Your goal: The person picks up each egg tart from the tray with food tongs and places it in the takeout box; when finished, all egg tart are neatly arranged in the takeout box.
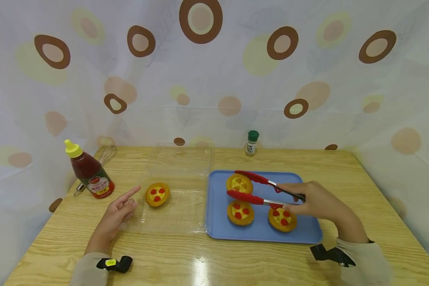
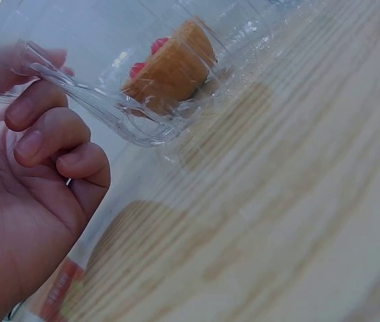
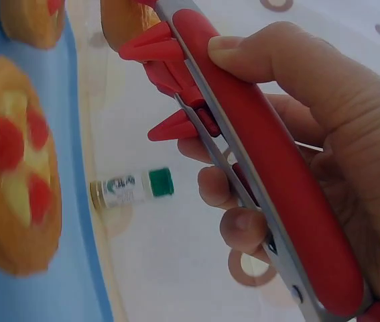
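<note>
My right hand (image 1: 316, 200) grips red-and-silver tongs (image 1: 254, 198) over the blue tray (image 1: 264, 239). The tong tips are spread on either side of a small tart (image 1: 237, 183) at the tray's back left. Two more tarts with red toppings, a front-left tart (image 1: 240, 213) and a right-hand tart (image 1: 283, 223), sit on the tray. My left hand (image 1: 116, 212) pinches the near-left rim of a clear plastic box (image 2: 133, 131), its index finger stretched along the plastic and its other fingers curled. One tart (image 1: 157, 194) lies inside the box at its left side.
A sauce bottle (image 1: 93, 174) with a yellow cap leans at the left, by a whisk (image 1: 107, 154). A small green-capped seasoning jar (image 1: 252, 143) stands behind the tray. The box's clear lid (image 1: 180, 159) lies folded back. A patterned curtain (image 1: 214, 79) closes off the table's back.
</note>
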A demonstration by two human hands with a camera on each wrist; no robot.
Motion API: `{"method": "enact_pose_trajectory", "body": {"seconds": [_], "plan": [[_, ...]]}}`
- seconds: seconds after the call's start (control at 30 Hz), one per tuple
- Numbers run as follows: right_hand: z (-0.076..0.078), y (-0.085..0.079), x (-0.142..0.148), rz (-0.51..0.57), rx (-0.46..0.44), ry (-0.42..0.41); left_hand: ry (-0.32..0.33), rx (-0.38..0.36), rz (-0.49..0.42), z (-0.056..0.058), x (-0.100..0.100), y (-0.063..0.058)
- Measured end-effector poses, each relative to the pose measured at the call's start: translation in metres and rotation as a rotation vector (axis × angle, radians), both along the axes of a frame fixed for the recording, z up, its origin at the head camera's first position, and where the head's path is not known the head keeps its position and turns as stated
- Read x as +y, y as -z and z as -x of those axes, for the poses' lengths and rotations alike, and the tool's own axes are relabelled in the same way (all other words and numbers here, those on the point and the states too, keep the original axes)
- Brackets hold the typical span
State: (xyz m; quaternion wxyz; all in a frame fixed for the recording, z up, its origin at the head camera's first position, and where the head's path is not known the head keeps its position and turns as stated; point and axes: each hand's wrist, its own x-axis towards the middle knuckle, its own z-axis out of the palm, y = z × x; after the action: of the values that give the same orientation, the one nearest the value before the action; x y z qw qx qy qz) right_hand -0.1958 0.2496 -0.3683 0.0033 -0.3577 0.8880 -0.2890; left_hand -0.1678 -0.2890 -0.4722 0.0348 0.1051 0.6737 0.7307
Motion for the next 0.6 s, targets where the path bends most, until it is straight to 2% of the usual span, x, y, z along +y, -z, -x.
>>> {"method": "enact_pose_trajectory", "body": {"seconds": [0.13,0.4,0.6], "plan": [[0.006,-0.004,-0.018,-0.021,-0.060,-0.034,-0.001,-0.002,-0.008,0.000,0.000,0.000],[0.014,-0.010,-0.059,-0.072,-0.047,-0.087,-0.008,-0.020,-0.002,0.000,0.000,0.000],[0.018,-0.014,-0.091,-0.094,-0.089,-0.135,-0.017,-0.026,0.004,0.000,0.000,-0.001]]}}
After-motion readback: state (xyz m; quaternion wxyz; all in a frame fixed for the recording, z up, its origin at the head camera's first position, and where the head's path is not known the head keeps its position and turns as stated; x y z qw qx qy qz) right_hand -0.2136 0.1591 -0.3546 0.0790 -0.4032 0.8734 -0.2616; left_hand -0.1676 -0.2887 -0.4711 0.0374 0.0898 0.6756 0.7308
